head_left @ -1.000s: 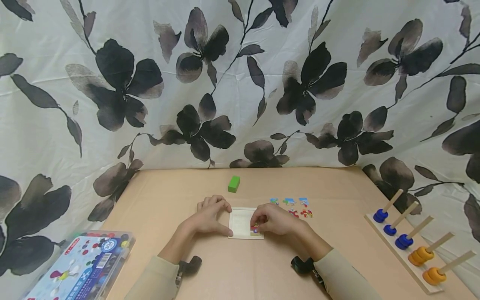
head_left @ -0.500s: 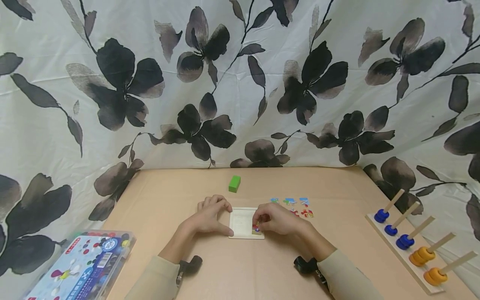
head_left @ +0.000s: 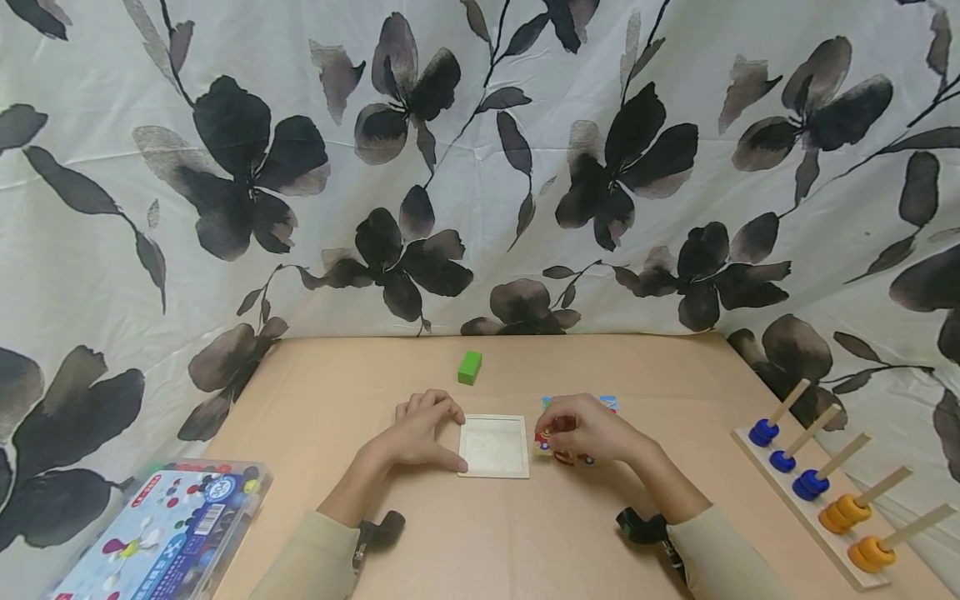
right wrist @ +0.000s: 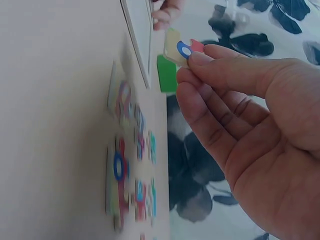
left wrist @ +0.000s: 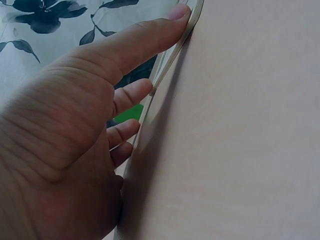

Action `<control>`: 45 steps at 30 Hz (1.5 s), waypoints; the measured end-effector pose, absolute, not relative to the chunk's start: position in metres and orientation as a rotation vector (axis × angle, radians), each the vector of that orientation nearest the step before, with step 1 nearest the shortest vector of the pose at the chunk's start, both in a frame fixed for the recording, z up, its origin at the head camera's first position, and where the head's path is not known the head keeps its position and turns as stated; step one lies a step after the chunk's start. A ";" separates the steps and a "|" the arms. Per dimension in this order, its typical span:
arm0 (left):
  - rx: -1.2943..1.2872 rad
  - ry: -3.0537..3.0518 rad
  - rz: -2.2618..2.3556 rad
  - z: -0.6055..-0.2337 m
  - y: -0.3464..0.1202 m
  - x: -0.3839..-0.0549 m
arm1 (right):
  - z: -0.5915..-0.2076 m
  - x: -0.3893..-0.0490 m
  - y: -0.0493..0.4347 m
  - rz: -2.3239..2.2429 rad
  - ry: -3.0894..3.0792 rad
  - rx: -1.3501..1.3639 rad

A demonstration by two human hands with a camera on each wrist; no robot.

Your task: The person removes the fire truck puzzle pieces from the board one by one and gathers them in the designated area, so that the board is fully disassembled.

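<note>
A shallow white square puzzle tray (head_left: pixel 493 447) lies on the table with no pieces inside it. My left hand (head_left: pixel 420 433) holds its left edge, thumb at the near corner and index finger at the far one. To the right of the tray, my right hand (head_left: pixel 592 429) pinches a puzzle piece (right wrist: pixel 172 47) between thumb and fingertips, raised over the table. This piece is cream and red with a blue-ringed white circle. Several other puzzle pieces (right wrist: pixel 118 170) lie flat below and beyond that hand, partly hidden by it in the head view.
A green block (head_left: pixel 469 367) stands behind the tray. On the right is a wooden peg board (head_left: pixel 817 517) with blue and orange rings. A clear plastic box (head_left: pixel 161 533) with a printed blue cover sits at the left front. Floral cloth (head_left: pixel 480 167) hangs behind the table.
My right hand has lifted the puzzle piece off the right side of the tray and moved right with it, now covering some loose pieces. My left hand has stayed at the tray.
</note>
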State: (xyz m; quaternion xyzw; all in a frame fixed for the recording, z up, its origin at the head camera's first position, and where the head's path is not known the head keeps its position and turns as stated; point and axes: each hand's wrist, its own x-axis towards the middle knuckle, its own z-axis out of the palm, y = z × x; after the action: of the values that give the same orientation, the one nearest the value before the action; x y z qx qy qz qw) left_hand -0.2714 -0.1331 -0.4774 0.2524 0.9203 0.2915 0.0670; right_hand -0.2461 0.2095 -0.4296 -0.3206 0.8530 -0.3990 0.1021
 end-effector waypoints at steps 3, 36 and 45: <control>0.760 2.773 0.880 -0.477 -0.133 -0.271 | -0.428 -0.246 0.221 -1.181 2.541 -0.946; 0.775 2.761 0.918 -0.476 -0.133 -0.271 | -0.411 -0.255 0.275 -1.110 2.547 -0.872; 0.778 2.753 0.918 -0.474 -0.133 -0.269 | -0.412 -0.258 0.287 -1.055 2.527 -0.824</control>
State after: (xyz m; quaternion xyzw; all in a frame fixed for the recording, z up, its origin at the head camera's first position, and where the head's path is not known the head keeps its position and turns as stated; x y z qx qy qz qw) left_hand -0.2692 -0.1331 -0.4740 0.2584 0.9141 0.3047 0.0687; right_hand -0.2582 0.2868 -0.4117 -0.2853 0.8750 -0.3652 0.1404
